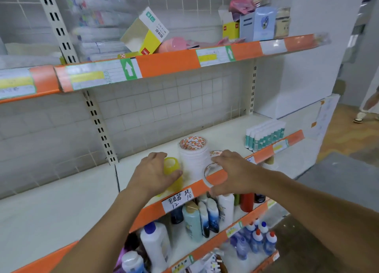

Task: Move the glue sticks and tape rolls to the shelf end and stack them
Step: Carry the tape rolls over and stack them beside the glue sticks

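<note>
Tape rolls sit mid-shelf right now: a white stack of tape rolls (192,160) with an orange-printed roll on top, standing upright between both hands, plus a yellow tape roll (171,170) just to its left. The left hand (155,174) has its grip curled round that yellow roll. The right hand (229,170) is on the other side of the stack, holding a thin clear tape ring (207,175) at the shelf's front lip, and there's another small roll (215,153) just behind its fingers.

What matters for the next move: the shelf end is off to the right, where the glue sticks (264,136) already sit in a tidy block near the front edge, well apart from the tape. So everything has to travel rightward along the shelf (225,129), and the right hand is nearer that end.

Nothing stands between the tape and the glue. I'd just watch the tall white stack, which looks tippy if it's bumped. Bottles (205,215) crowd the shelf below.
</note>
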Motion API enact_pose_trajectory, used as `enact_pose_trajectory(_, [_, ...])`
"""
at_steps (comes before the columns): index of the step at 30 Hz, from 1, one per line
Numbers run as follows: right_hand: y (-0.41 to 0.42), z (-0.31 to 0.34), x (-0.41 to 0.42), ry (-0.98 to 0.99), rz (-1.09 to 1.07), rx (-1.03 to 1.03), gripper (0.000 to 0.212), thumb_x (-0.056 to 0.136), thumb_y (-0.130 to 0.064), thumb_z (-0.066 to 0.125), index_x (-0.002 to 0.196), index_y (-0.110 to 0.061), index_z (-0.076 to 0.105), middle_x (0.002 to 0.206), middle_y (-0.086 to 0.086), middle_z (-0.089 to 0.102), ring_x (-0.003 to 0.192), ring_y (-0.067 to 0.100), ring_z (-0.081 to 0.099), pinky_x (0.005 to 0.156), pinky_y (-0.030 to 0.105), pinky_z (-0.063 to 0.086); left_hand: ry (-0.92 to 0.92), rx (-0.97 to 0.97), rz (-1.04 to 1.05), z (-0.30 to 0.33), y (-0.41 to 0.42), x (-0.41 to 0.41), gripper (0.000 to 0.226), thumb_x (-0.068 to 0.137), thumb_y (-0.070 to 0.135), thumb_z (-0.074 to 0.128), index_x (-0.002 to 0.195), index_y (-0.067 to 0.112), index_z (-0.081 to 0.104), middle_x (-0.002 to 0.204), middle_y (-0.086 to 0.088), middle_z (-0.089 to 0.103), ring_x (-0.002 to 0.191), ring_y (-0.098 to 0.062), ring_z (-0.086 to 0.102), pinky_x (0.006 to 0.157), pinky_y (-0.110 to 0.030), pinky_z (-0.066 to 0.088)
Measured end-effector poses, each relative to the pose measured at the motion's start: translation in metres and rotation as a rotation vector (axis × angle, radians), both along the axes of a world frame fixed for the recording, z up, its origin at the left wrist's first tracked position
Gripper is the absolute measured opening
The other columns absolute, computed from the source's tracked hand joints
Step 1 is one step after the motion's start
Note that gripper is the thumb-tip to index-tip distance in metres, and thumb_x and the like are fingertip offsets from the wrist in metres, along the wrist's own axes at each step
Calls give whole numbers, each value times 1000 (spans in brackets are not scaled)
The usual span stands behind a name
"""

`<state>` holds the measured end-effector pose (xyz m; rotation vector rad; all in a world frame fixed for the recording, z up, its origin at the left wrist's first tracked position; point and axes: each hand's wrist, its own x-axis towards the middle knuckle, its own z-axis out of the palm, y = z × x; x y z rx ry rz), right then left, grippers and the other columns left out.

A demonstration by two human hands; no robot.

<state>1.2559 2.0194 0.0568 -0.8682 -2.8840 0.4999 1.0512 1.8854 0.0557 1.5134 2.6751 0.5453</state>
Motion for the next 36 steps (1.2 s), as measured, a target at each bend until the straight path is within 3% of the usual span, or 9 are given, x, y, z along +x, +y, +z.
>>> enact_pose_trajectory(7, [50,10,37,-16,109,20,93,72,-59,77,147,-21,38,125,-2,40,123,16,36,101,35,41,-38,25,177,2,12,57,72,86,55,62,144,18,41,145,-5,43,133,-25,40,108,-33,33])
enact_pose_trajectory(18, [104,0,27,-11,178,-35,91,71,-54,74,147,-22,38,127,-3,37,125,16,34,96,34,42,-4,27,315,6,19,75,71,86,51,64,143,17,41,144,-4,44,133,-23,40,109,-31,33])
enact_pose_trajectory(26, [133,-19,-8,-18,178,-43,96,75,-53,74,152,-16,30,140,4,35,133,22,32,104,34,38,-31,-57,332,4,35,54,81,85,54,64,149,17,32,150,-4,36,138,-23,33,112,-33,30])
enact_pose_trajectory(36, [164,-26,-41,-44,244,-48,88,71,-55,75,142,-13,43,133,5,40,129,23,37,103,37,42,-65,-79,384,-1,54,56,87,83,56,66,151,16,29,151,-4,35,139,-20,33,112,-30,27])
